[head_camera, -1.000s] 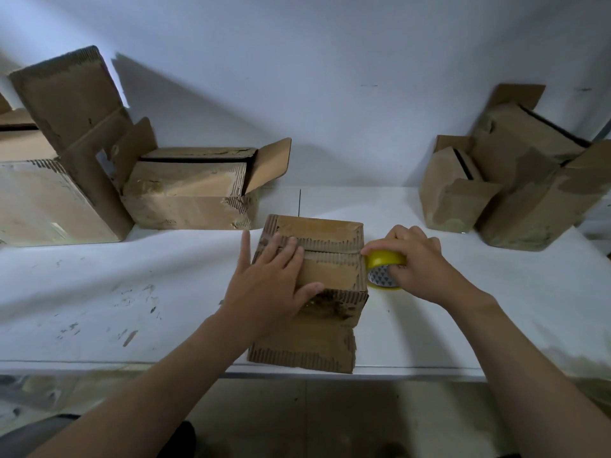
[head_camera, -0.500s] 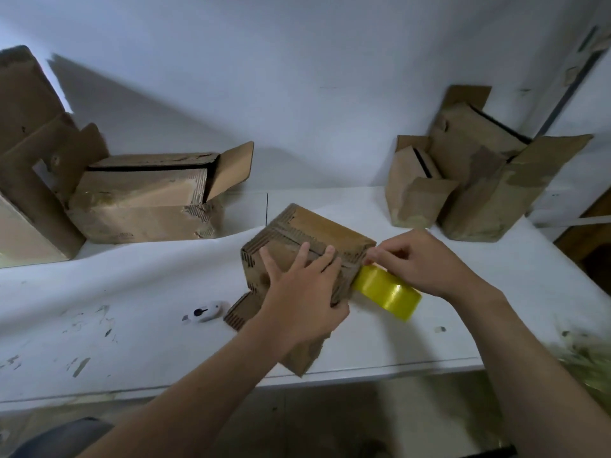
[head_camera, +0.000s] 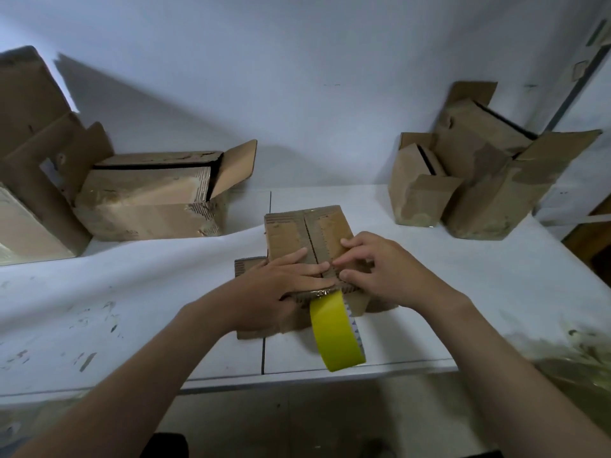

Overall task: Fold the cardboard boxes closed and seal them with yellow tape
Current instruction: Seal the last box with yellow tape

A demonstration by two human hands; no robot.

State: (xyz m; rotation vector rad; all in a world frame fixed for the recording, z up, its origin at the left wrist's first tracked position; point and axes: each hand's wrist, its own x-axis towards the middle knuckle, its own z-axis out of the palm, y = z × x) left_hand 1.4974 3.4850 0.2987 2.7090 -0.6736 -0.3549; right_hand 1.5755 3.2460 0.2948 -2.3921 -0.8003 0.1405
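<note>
**Pinning the flaps ahead of the tape run**

We view the cardboard box (head_camera: 285, 231) at mid-table (head_camera: 132, 292). Its two top flaps meet in a seam (head_camera: 309, 241) running from 12 to 6 o'clock. Our left hand (head_camera: 284, 280) lies flat on the left flap, fingers straight and reaching the seam. Our right hand (head_camera: 386, 269) presses the right flap with bent fingertips and grips nothing. The yellow tape roll (head_camera: 335, 335) hangs off the box's near edge, at 6 o'clock from both sets of fingers. The left fingertips sit just above its top. We judge the strip must be drawn toward 12 o'clock, along the seam.
</note>
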